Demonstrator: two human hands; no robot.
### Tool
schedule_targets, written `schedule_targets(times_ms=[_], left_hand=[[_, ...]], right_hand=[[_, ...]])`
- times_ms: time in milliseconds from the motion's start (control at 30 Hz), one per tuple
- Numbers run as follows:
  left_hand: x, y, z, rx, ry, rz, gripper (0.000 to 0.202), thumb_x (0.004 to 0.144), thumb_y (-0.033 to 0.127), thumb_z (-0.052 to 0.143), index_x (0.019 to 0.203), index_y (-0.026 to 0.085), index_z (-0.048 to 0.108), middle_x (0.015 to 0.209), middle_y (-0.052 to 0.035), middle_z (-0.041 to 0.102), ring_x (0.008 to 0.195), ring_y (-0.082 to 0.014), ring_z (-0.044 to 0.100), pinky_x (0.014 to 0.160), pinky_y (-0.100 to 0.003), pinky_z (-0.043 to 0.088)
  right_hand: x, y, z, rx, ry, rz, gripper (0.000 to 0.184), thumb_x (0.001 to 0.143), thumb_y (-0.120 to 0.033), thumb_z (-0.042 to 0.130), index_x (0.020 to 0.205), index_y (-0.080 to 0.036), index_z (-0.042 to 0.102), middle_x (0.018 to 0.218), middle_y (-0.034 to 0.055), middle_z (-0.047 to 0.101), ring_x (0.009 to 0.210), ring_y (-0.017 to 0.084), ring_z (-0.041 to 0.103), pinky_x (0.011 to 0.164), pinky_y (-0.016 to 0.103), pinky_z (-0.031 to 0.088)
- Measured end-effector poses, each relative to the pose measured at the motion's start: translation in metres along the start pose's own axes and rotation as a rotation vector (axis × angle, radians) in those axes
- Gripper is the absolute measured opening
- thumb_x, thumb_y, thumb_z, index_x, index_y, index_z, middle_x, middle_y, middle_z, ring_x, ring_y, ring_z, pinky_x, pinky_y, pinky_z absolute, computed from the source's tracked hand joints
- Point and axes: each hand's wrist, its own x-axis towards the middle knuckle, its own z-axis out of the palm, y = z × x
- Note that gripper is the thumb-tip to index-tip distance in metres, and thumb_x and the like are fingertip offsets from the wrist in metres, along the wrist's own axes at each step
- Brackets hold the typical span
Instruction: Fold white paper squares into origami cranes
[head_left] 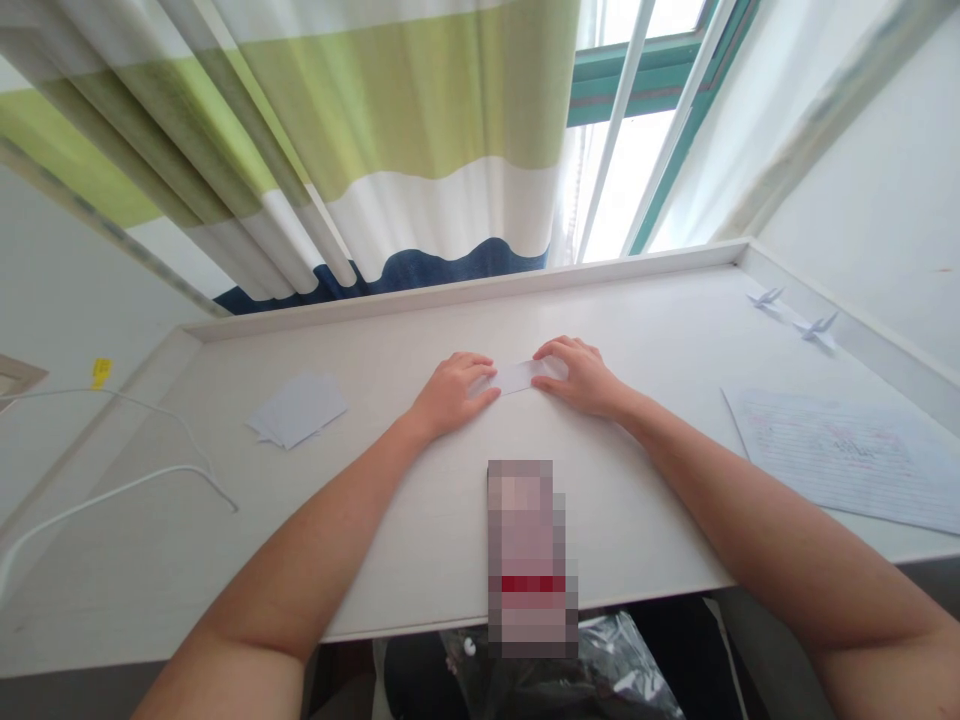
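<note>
A small strip of white paper, which looks folded, lies on the desk between my hands. My left hand has its fingers on the far edge and its thumb on the near edge at the left end. Around the right end, my right hand grips in the same way, thumb near and fingers far. My palms partly hide both ends of the strip. To the left of my left hand sits a loose stack of white paper sheets.
Two small folded paper shapes stand at the back right. A sheet with handwriting lies at the right edge. White cables run across the left side. A blurred, phone-shaped thing is near the front edge. A raised rim borders the back.
</note>
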Motion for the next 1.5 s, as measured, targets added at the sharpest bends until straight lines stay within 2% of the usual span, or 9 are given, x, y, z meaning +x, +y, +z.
schedule_targets(times_ms=[233, 500, 633, 767, 867, 933, 1033, 1200, 1500], left_hand=[[-0.002, 0.006, -0.004, -0.087, 0.018, -0.02, 0.034, 0.098, 0.034, 0.071, 0.128, 0.018, 0.071, 0.13, -0.0142, 0.077, 0.125, -0.0321, 0.07, 0.113, -0.054, 0.052], [-0.003, 0.004, -0.011, -0.192, -0.024, 0.218, 0.026, 0.103, 0.037, 0.062, 0.117, 0.023, 0.08, 0.127, -0.0102, 0.08, 0.126, -0.0299, 0.07, 0.112, -0.052, 0.05], [-0.003, 0.006, -0.008, -0.132, -0.019, 0.192, 0.022, 0.104, 0.034, 0.063, 0.107, 0.022, 0.081, 0.117, -0.009, 0.082, 0.118, -0.0285, 0.072, 0.106, -0.05, 0.051], [-0.002, 0.006, -0.003, -0.074, -0.041, 0.191, 0.019, 0.103, 0.034, 0.066, 0.101, 0.022, 0.081, 0.114, -0.0083, 0.081, 0.111, -0.027, 0.072, 0.1, -0.047, 0.051], [-0.002, 0.005, -0.003, -0.055, -0.039, 0.184, 0.018, 0.103, 0.034, 0.068, 0.098, 0.023, 0.081, 0.112, -0.008, 0.08, 0.11, -0.0266, 0.07, 0.099, -0.046, 0.052], [-0.002, 0.005, -0.003, -0.049, -0.029, 0.175, 0.016, 0.103, 0.033, 0.068, 0.097, 0.023, 0.08, 0.112, -0.008, 0.079, 0.11, -0.0265, 0.069, 0.1, -0.045, 0.052], [-0.002, 0.007, -0.002, -0.028, 0.0, 0.112, 0.011, 0.098, 0.031, 0.073, 0.103, 0.023, 0.077, 0.117, -0.0087, 0.077, 0.117, -0.0284, 0.066, 0.105, -0.048, 0.052], [0.001, 0.007, -0.001, -0.118, 0.117, -0.241, 0.057, 0.082, 0.041, 0.089, 0.13, 0.02, 0.065, 0.134, -0.0147, 0.074, 0.129, -0.0357, 0.064, 0.116, -0.058, 0.046], [0.003, 0.017, -0.002, -0.901, -0.017, -0.375, 0.061, 0.076, 0.056, 0.094, 0.118, 0.014, 0.081, 0.12, -0.0167, 0.083, 0.109, -0.0324, 0.079, 0.093, -0.043, 0.062]], right_hand=[[0.0, 0.0, 0.003, 0.091, 0.092, -0.079, 0.014, 0.093, -0.022, 0.068, 0.104, -0.029, 0.07, 0.107, 0.0043, 0.079, 0.111, 0.031, 0.072, 0.123, 0.063, 0.032], [0.001, 0.001, 0.0, 0.271, 0.013, -0.24, 0.017, 0.093, -0.017, 0.06, 0.084, -0.026, 0.071, 0.111, 0.0059, 0.081, 0.109, 0.028, 0.074, 0.107, 0.052, 0.052], [0.003, 0.007, 0.001, 0.194, 0.046, -0.109, 0.027, 0.089, -0.01, 0.052, 0.081, -0.026, 0.072, 0.133, 0.0079, 0.077, 0.135, 0.031, 0.065, 0.12, 0.058, 0.045], [0.004, 0.002, -0.002, 0.113, 0.048, 0.017, 0.027, 0.09, -0.014, 0.052, 0.08, -0.026, 0.074, 0.127, 0.0084, 0.078, 0.126, 0.033, 0.067, 0.119, 0.059, 0.043], [0.002, -0.011, -0.004, 0.134, 0.085, 0.121, 0.015, 0.092, -0.032, 0.064, 0.103, -0.025, 0.073, 0.12, 0.0112, 0.078, 0.123, 0.036, 0.067, 0.115, 0.06, 0.046], [-0.001, -0.019, -0.005, 0.17, 0.113, 0.203, 0.041, 0.085, -0.043, 0.077, 0.119, -0.025, 0.067, 0.12, 0.0128, 0.078, 0.126, 0.039, 0.066, 0.114, 0.061, 0.045], [-0.004, -0.023, -0.005, 0.26, 0.066, 0.265, 0.06, 0.078, -0.043, 0.083, 0.131, -0.027, 0.061, 0.109, 0.0083, 0.077, 0.113, 0.036, 0.07, 0.103, 0.057, 0.052], [-0.005, -0.024, -0.005, 0.718, -0.047, 0.22, 0.07, 0.076, -0.039, 0.084, 0.14, -0.028, 0.054, 0.097, 0.0031, 0.073, 0.081, 0.025, 0.07, 0.068, 0.04, 0.056], [-0.007, -0.029, 0.005, 0.987, -0.004, 0.201, 0.06, 0.074, -0.039, 0.093, 0.125, -0.026, 0.066, 0.108, 0.0048, 0.077, 0.09, 0.024, 0.077, 0.075, 0.04, 0.062]])
